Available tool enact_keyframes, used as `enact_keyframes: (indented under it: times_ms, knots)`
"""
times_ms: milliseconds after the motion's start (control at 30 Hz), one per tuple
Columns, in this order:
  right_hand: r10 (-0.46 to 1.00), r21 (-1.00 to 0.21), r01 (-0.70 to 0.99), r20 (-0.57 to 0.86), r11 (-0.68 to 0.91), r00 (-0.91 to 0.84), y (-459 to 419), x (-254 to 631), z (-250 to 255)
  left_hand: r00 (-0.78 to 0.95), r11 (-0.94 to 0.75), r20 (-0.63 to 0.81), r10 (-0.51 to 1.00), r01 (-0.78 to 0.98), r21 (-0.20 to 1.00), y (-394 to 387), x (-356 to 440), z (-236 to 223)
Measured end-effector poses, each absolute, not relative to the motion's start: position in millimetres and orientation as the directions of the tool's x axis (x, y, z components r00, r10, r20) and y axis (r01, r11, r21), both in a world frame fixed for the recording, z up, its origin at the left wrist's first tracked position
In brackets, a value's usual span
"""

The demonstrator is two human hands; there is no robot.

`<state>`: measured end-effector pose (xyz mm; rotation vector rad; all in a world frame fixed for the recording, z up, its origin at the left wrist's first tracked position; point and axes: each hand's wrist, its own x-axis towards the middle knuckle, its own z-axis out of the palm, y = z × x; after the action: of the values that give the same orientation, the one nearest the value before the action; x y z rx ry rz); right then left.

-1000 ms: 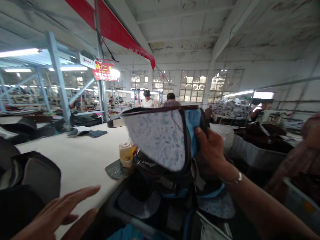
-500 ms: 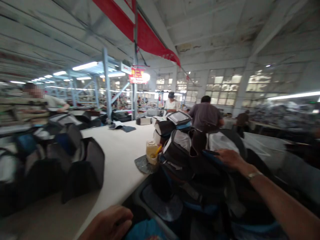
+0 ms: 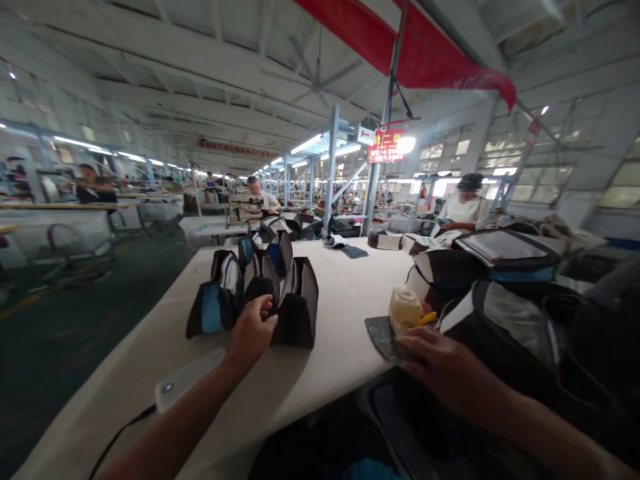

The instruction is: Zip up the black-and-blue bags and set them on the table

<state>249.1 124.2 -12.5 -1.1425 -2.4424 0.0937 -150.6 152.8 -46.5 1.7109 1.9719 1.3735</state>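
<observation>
Pale counter (image 3: pixel 343 300), wide; its left edge slants away from near left to far, green floor (image 3: pixel 145 287) beyond it. Near edge rises to the right, toward a dark heap below.

Left hand (image 3: pixel 253 327): over the left part of the counter, fingers half curled, right in front of the dark fabric pieces (image 3: pixel 296 320). Grip or contact cannot be told; fingertips overlap the pieces in view. These stand upright in a loose cluster, open tops up; the leftmost near one carries a blue panel (image 3: pixel 212 310). Left of the wrist, a white device (image 3: pixel 187 381) lies flat, black cable (image 3: pixel 125 427) trailing to the near left.

Right hand (image 3: pixel 440 360): at the near right edge, fingers stretched forward and slightly bent over a dark grey pad (image 3: pixel 381 337). A cloudy jar (image 3: pixel 406 305) stands on the pad, a yellow handle (image 3: pixel 427 319) just beside it, close to the fingers. Whether anything is gripped cannot be told.

Bare surface runs between cluster and pad, reaching far to some flat scraps (image 3: pixel 353 249). Right side is tight: dark bags (image 3: pixel 510 327) piled close beside the jar, one with a blue band (image 3: pixel 523 274). Far right, a co-worker (image 3: pixel 465 210) in white.
</observation>
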Motion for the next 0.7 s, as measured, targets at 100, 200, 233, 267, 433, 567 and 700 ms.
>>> enact_keyframes:
  times_ms: [100,200,233,267,433,567,700]
  knots:
    - [0.625,-0.207,0.59,0.288,0.78,-0.726,162.2,134.4,-6.2,-0.392,-0.057,0.358,0.847,0.604,0.795,148.5,-139.9,-62.1]
    - [0.624,-0.173,0.605,0.335,0.777,-0.706,213.8,57.4,-1.5,-0.384,-0.069,0.34,0.859,0.57,0.819,130.3,-128.5,-74.8]
    - [0.636,-0.171,0.619,0.336,0.767,-0.695,230.0,39.4,-3.4,-0.374,-0.077,0.342,0.862,0.571,0.817,123.7,-127.8,-76.6]
    - [0.645,-0.169,0.629,0.329,0.758,-0.689,243.9,24.8,-7.3,-0.362,-0.085,0.349,0.864,0.578,0.811,117.5,-129.3,-77.1]
    - [0.606,-0.156,0.588,0.295,0.794,-0.739,263.8,0.1,-38.8,-0.314,-0.117,0.406,0.858,0.651,0.75,102.1,-155.5,-68.2]
    - [0.576,-0.18,0.55,0.335,0.816,-0.745,225.6,30.2,-43.9,-0.204,-0.19,0.468,0.86,0.723,0.664,100.6,-160.8,-49.4]
    - [0.538,-0.261,0.471,0.374,0.843,-0.755,156.6,83.3,-26.5,0.245,-0.465,0.429,0.87,0.699,0.543,77.9,-136.5,-10.2]
